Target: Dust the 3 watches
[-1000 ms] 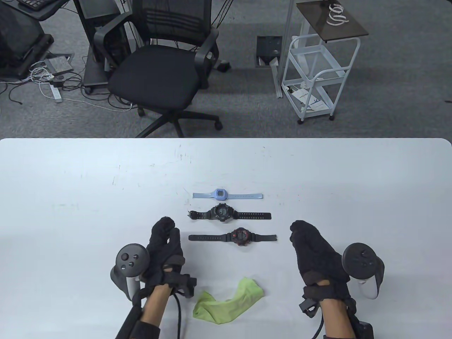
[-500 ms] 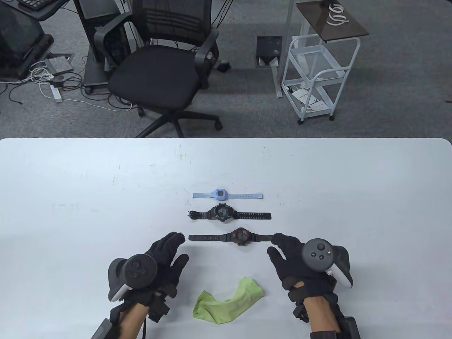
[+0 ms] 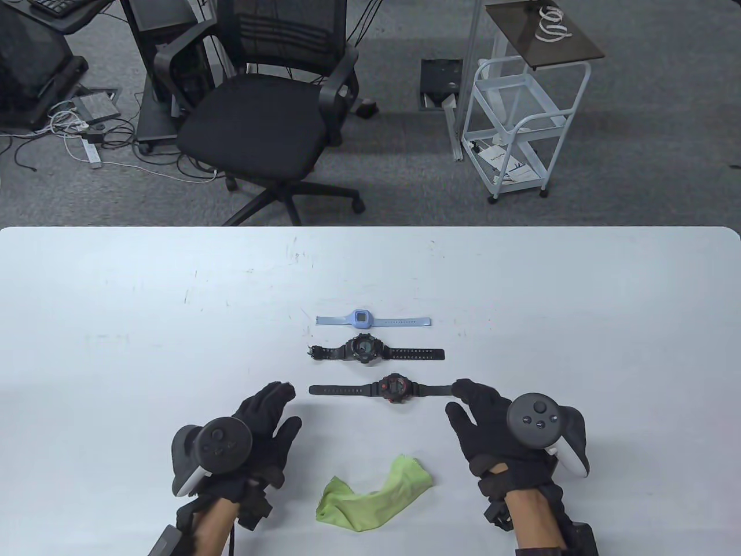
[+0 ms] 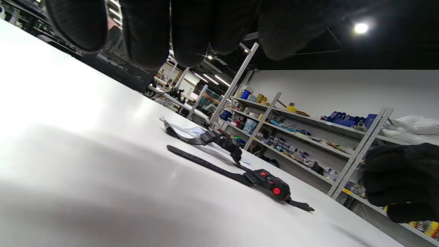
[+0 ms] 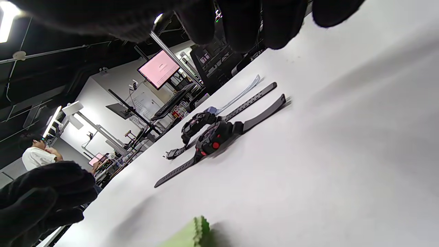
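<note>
Three watches lie flat in a row on the white table: a light blue watch farthest, a black watch in the middle, and a black watch with red accents nearest. A crumpled green cloth lies near the front edge between my hands. My left hand hovers palm down with straight fingers, just left of the red watch's strap. My right hand hovers palm down at the strap's right end. Neither hand holds anything.
Beyond the table's far edge stand a black office chair and a white wire cart. Shelving and another person show in the wrist views' backgrounds.
Both hands turned from edge-on to palm down and spread their fingers. The right hand moved left toward the red watch's strap end, then drifted slightly right. The watches and cloth did not move.
</note>
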`<state>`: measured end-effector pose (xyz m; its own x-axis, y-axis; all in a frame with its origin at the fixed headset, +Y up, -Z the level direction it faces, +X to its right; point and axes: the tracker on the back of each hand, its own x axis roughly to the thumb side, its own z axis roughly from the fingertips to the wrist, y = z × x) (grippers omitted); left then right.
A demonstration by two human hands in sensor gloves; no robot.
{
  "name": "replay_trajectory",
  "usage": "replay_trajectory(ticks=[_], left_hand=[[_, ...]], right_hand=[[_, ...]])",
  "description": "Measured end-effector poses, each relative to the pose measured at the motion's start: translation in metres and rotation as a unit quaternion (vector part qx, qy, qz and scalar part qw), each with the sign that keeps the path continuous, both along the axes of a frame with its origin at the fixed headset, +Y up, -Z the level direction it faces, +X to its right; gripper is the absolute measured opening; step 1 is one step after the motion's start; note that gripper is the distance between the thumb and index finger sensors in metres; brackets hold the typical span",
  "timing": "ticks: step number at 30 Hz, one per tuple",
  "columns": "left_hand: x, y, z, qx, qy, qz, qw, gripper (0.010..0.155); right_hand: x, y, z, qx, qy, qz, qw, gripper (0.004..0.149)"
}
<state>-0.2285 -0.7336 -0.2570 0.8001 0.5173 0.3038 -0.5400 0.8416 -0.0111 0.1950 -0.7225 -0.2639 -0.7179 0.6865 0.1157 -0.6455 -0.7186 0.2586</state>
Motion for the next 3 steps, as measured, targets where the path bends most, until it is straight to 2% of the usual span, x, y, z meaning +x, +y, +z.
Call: replay_trajectory(ticks=[3], left_hand=[[-0.0005,-0.0006,0.0014,0.005,0.015,0.005,1.000,0.065]], right_hand=[[-0.0012,0.0011,0.0007,0.005,-0.004,0.000,1.000,0.067]])
